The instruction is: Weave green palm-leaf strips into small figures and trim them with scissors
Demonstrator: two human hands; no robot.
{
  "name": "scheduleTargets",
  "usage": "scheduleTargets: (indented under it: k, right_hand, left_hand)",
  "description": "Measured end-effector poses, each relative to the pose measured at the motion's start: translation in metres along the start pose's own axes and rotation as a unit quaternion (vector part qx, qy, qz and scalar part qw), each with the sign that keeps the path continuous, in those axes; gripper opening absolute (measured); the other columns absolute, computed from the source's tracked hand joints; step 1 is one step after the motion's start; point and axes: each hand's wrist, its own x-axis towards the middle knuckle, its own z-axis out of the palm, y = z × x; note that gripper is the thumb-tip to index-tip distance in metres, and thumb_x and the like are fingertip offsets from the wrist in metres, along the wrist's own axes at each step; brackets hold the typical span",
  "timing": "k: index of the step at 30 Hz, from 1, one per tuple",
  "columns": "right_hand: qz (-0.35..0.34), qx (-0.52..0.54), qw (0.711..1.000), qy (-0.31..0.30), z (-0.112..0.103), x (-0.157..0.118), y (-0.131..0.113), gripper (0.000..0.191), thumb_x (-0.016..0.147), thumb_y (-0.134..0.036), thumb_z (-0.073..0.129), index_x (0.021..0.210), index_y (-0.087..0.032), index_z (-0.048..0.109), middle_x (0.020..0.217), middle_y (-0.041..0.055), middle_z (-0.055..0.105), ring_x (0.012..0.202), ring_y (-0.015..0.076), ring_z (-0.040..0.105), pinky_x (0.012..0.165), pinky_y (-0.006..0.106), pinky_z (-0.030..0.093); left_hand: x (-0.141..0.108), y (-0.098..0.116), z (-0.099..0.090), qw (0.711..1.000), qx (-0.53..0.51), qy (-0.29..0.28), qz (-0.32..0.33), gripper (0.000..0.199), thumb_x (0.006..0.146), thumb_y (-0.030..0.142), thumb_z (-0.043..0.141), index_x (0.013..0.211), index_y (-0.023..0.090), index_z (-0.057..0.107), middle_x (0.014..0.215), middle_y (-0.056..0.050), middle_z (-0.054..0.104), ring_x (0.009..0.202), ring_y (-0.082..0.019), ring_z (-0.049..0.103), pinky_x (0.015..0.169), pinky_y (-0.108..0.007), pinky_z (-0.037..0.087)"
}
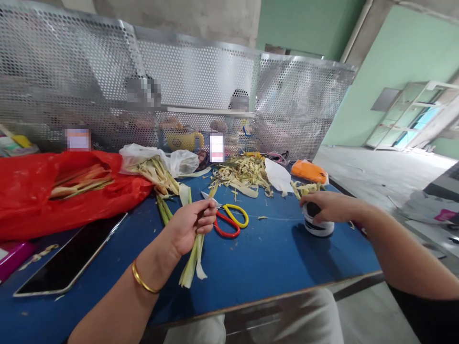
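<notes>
My left hand (pixel 195 222) is closed round a small bundle of pale green leaf strips (pixel 195 265), whose loose ends hang below the fist and whose narrow tip points up past it. Just beyond the fist lie scissors (pixel 234 224) with one red and one yellow handle, their blades partly behind my fingers. At the right, my right hand (pixel 321 205) grips a short round white container (pixel 320 229) with a black part from above, fingers bent over its top. Its inside is hidden. More dry strips (pixel 297 188) show behind that hand.
A blue table (pixel 265 263) carries a heap of trimmed husk pieces (pixel 244 172), white paper (pixel 278 176), and an orange packet (pixel 309 171). At left are a red plastic bag (pixel 82 200) and a dark-screened tablet (pixel 71 260). A perforated metal screen (pixel 201 71) stands behind.
</notes>
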Motion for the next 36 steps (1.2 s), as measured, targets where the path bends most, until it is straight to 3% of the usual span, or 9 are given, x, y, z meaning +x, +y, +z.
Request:
scheduleTargets:
  k: [7, 10, 13, 16, 19, 24, 29, 33, 36]
  right_hand:
    - [0.008, 0.01, 0.999, -0.047, -0.029, 0.076, -0.026, 0.032, 0.063, -0.017, 0.067, 0.094, -0.012, 0.071, 0.082, 0.0041, 0.069, 0.078, 0.0197, 0.064, 0.068, 0.027, 0.044]
    - [0.008, 0.033, 0.999, -0.008, -0.034, 0.109, -0.035, 0.031, 0.062, -0.019, 0.07, 0.093, -0.013, 0.071, 0.087, 0.0045, 0.07, 0.08, 0.0192, 0.064, 0.07, 0.025, 0.045]
    - [0.004, 0.058, 0.995, 0.076, -0.036, 0.13, -0.043, 0.046, 0.067, -0.022, 0.069, 0.112, -0.017, 0.062, 0.109, 0.0083, 0.065, 0.098, 0.0228, 0.06, 0.078, 0.026, 0.045]
    - [-0.007, 0.069, 0.989, 0.133, -0.042, 0.125, -0.043, 0.051, 0.07, -0.026, 0.066, 0.119, -0.015, 0.056, 0.119, 0.0122, 0.06, 0.107, 0.0264, 0.055, 0.086, 0.031, 0.043]
    - [-0.031, 0.077, 0.989, 0.122, -0.052, 0.093, -0.03, 0.048, 0.069, -0.029, 0.067, 0.114, -0.017, 0.058, 0.108, 0.009, 0.064, 0.097, 0.0244, 0.059, 0.08, 0.029, 0.045]
    - [-0.099, 0.128, 0.978, -0.129, -0.049, 0.047, -0.006, 0.044, 0.059, -0.032, 0.072, 0.101, -0.019, 0.066, 0.089, 0.003, 0.065, 0.083, 0.0205, 0.059, 0.068, 0.025, 0.045]
    - [-0.084, 0.205, 0.956, -0.192, -0.03, 0.075, -0.007, 0.039, 0.047, -0.023, 0.076, 0.085, -0.018, 0.071, 0.074, 0.0002, 0.065, 0.071, 0.0174, 0.057, 0.063, 0.025, 0.044]
    - [-0.076, 0.247, 0.955, -0.144, -0.031, 0.114, -0.017, 0.035, 0.043, -0.022, 0.077, 0.077, -0.017, 0.07, 0.067, 0.0006, 0.064, 0.064, 0.0161, 0.055, 0.06, 0.027, 0.044]
    - [-0.069, 0.29, 0.955, -0.013, -0.032, 0.128, -0.021, 0.04, 0.055, -0.029, 0.073, 0.092, -0.018, 0.066, 0.082, 0.0032, 0.064, 0.075, 0.0169, 0.055, 0.067, 0.027, 0.045]
  left_hand:
    - [0.002, 0.001, 0.001, 1.0, 0.005, 0.015, -0.007, 0.022, 0.089, 0.011, 0.042, 0.067, 0.014, 0.046, 0.056, 0.007, 0.031, 0.036, -0.001, 0.026, 0.03, -0.011, 0.018]
    - [0.003, 0.001, 0.0, 1.0, 0.003, 0.018, -0.008, 0.022, 0.089, 0.013, 0.043, 0.068, 0.013, 0.046, 0.055, 0.007, 0.031, 0.036, 0.0, 0.025, 0.03, -0.011, 0.017]
    - [0.003, 0.001, -0.001, 1.0, -0.002, 0.02, -0.007, 0.023, 0.09, 0.014, 0.043, 0.067, 0.013, 0.046, 0.055, 0.007, 0.03, 0.036, 0.0, 0.024, 0.03, -0.011, 0.017]
    - [0.001, 0.004, -0.002, 1.0, -0.013, 0.024, -0.001, 0.023, 0.09, 0.014, 0.043, 0.067, 0.013, 0.046, 0.055, 0.007, 0.03, 0.036, 0.0, 0.024, 0.031, -0.011, 0.017]
    - [-0.002, 0.005, -0.002, 1.0, -0.019, 0.018, 0.01, 0.022, 0.09, 0.015, 0.044, 0.068, 0.013, 0.046, 0.056, 0.007, 0.031, 0.037, 0.0, 0.023, 0.032, -0.011, 0.017]
    - [-0.006, 0.001, 0.003, 1.0, -0.011, 0.0, 0.005, 0.02, 0.089, 0.018, 0.046, 0.069, 0.014, 0.047, 0.057, 0.007, 0.032, 0.038, -0.001, 0.024, 0.032, -0.011, 0.018]
    - [-0.005, -0.001, 0.005, 1.0, -0.003, -0.007, -0.001, 0.021, 0.089, 0.016, 0.046, 0.068, 0.014, 0.046, 0.056, 0.007, 0.031, 0.038, -0.001, 0.023, 0.032, -0.011, 0.017]
    - [-0.005, 0.008, 0.001, 1.0, -0.015, -0.005, 0.007, 0.022, 0.089, 0.014, 0.044, 0.067, 0.014, 0.046, 0.056, 0.007, 0.03, 0.037, -0.001, 0.022, 0.031, -0.011, 0.017]
    - [-0.007, 0.015, -0.002, 0.999, -0.031, 0.003, 0.018, 0.023, 0.09, 0.013, 0.042, 0.067, 0.013, 0.046, 0.056, 0.007, 0.029, 0.037, -0.001, 0.022, 0.031, -0.011, 0.017]
